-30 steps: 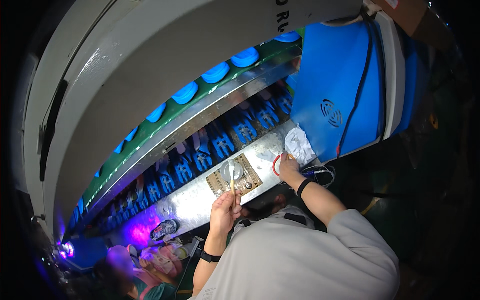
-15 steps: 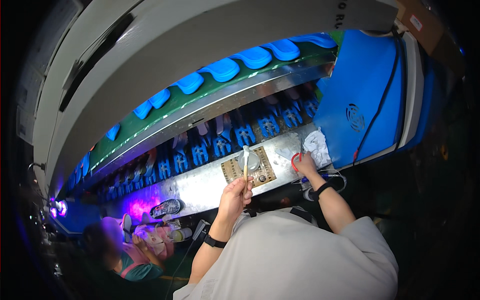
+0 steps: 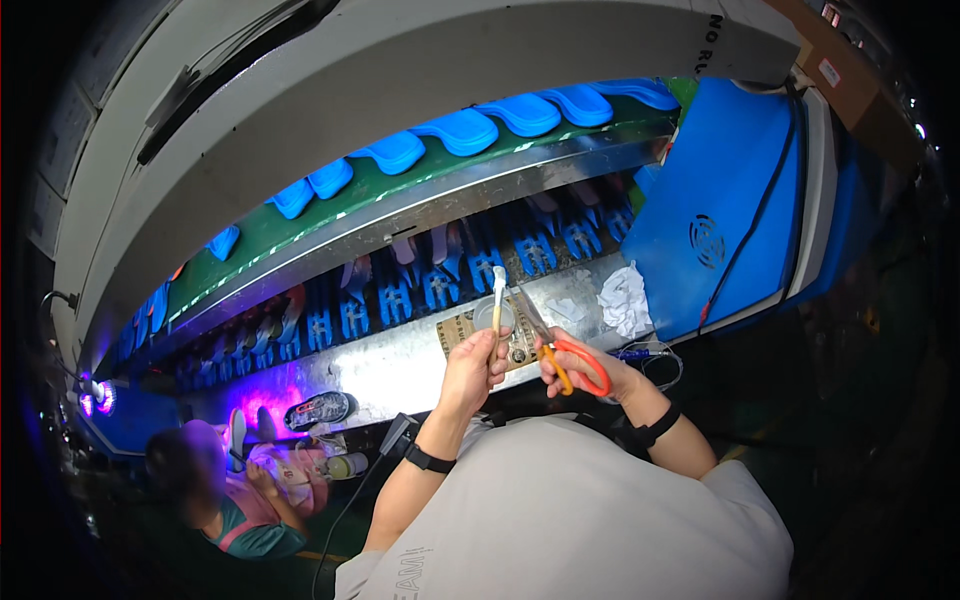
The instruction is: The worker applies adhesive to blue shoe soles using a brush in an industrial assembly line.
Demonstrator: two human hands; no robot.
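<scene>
My left hand point(image 3: 468, 374) is closed around the wooden handle of a small brush point(image 3: 497, 305), its white bristle end pointing up and away from me. Scissors point(image 3: 586, 362) with red-orange handles are in my right hand point(image 3: 622, 380), fingers in and around the loops. Their blades reach toward the brush's bristle end, close beside it; whether they touch is unclear. Beneath the brush, a clear round dish point(image 3: 486, 319) sits on a piece of printed brown cardboard point(image 3: 454, 343), partly covered by my left hand.
A metal ledge point(image 3: 385, 362) holds crumpled white paper point(image 3: 625, 300) and a dark shoe point(image 3: 320, 411). Behind it run blue clamps point(image 3: 440, 290) and blue shoe soles point(image 3: 460, 130) on a green belt point(image 3: 330, 212). A co-worker point(image 3: 255, 505) sits at the lower left.
My right hand has lifted the scissors off the ledge by the paper and brought them left, beside the brush. My left hand still holds the brush. The view has shifted slightly.
</scene>
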